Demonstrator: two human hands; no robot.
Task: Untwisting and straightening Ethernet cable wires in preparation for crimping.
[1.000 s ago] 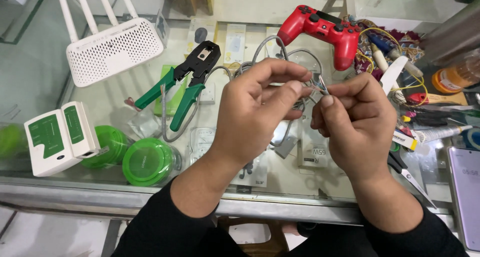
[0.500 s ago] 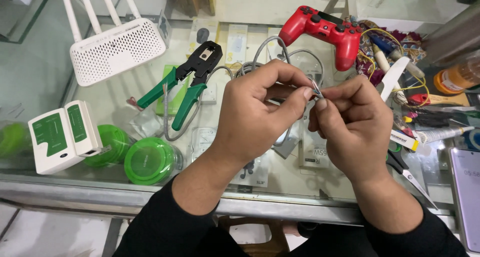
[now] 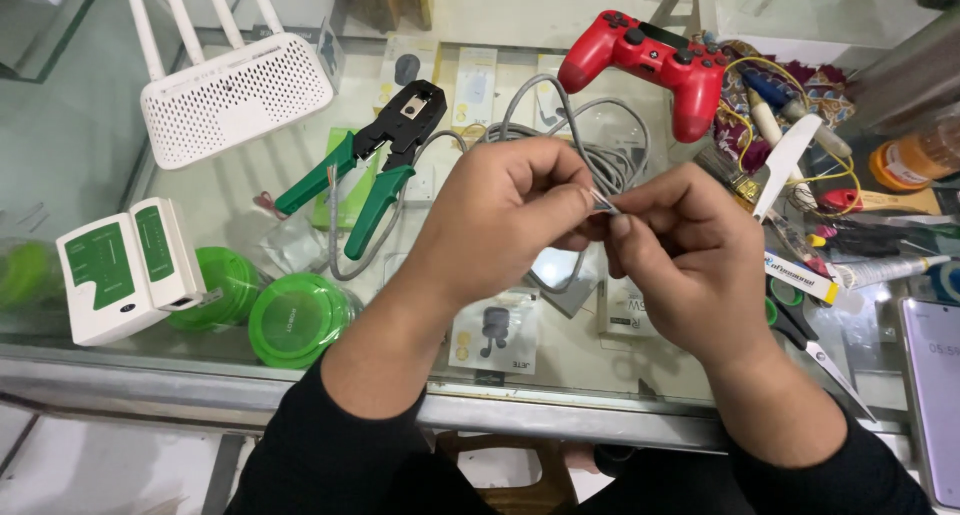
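Observation:
My left hand and my right hand meet above the glass counter, fingertips pinched together. Between them sits the end of a grey network cable, with thin wire ends and a small clear connector showing at the fingertips. The cable loops away behind the hands in a loose coil. My left thumb and forefinger grip the cable end; my right fingers pinch the tip from the other side. Most of the tip is hidden by fingers.
Green-handled crimping pliers lie left of the coil. A white router, a white-green cable tester and green round lids sit at left. A red game controller, scissors and small tools crowd the right.
Both hands stay joined on the cable end with only small finger shifts. The view has drifted slightly, so the counter items sit a little lower and to the right.

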